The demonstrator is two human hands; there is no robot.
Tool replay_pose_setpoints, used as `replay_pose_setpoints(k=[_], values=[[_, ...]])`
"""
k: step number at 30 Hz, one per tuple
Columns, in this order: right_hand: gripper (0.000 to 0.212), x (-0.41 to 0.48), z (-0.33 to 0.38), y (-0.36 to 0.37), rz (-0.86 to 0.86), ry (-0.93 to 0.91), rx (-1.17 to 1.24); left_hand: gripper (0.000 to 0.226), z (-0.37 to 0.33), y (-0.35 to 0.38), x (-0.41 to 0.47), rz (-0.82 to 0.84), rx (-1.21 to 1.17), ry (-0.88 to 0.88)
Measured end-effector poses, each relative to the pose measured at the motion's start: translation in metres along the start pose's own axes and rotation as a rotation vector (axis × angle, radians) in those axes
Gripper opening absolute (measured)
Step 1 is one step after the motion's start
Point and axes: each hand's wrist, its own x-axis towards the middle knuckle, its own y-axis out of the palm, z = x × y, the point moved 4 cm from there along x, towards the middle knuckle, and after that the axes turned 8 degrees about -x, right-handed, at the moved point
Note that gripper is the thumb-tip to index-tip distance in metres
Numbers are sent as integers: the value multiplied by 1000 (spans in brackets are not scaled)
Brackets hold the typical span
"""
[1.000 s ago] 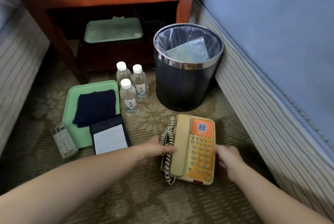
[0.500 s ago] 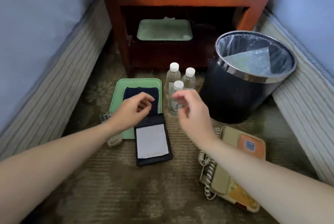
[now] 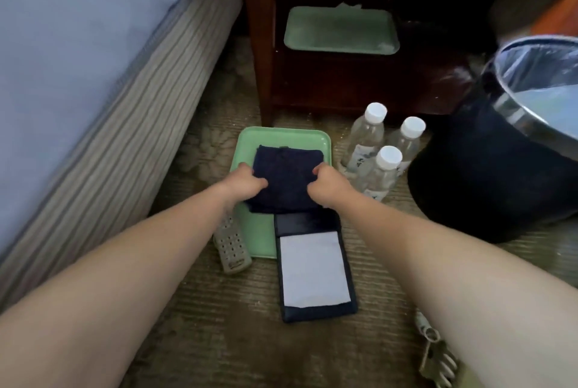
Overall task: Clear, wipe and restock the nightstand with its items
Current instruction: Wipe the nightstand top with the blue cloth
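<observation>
Here, in the head view, both hands are clamped on the folded dark navy cloth: the left hand has its fingers curled onto the cloth's left edge and the right hand onto its right edge, so the cloth is stretched between the two grips. It lies on the pale green plastic tray on the carpet, in front of the red-brown wooden nightstand. Directly behind the grip, towards the person, sits a white notepad in a dark holder, its top edge touching or just under the cloth's near hem. Just outside the right hand stand three clear water bottles with white caps; behind the left wrist lies a grey remote control. The risks, as I judge them: a lift with uneven pull could let the folds fall open, a wide right elbow could topple the bottles, and a dragging hem could shift the notepad or the light tray.
</observation>
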Motion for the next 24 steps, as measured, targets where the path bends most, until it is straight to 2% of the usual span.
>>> replay_pose_setpoints(k=[4, 8, 10, 13, 15, 20, 23, 24], values=[[42, 17, -4, 13, 26, 60, 32, 34, 12, 6, 18, -58, -128, -72], [36, 28, -6, 15, -48, 112, 187, 6, 7, 8, 23, -81, -343, -146], [28, 32, -10, 14, -77, 163, 345, 12, 8, 10, 24, -72, -428, -159], [12, 34, -16, 17, -62, 243, 573, 26, 9, 14, 25, -26, -429, -157], [22, 36, -18, 19, -48, 261, 624, 30, 9, 14, 25, -29, -405, -138], [11, 43, -8, 19, -74, 193, 635, 24, 2, 8, 24, -81, -398, -18], [29, 45, 1, 11, -121, 151, 701, 22, -3, -3, 23, -111, -430, 42], [27, 45, 4, 8, -131, 140, 728, 24, -4, -8, 23, -118, -443, 51]])
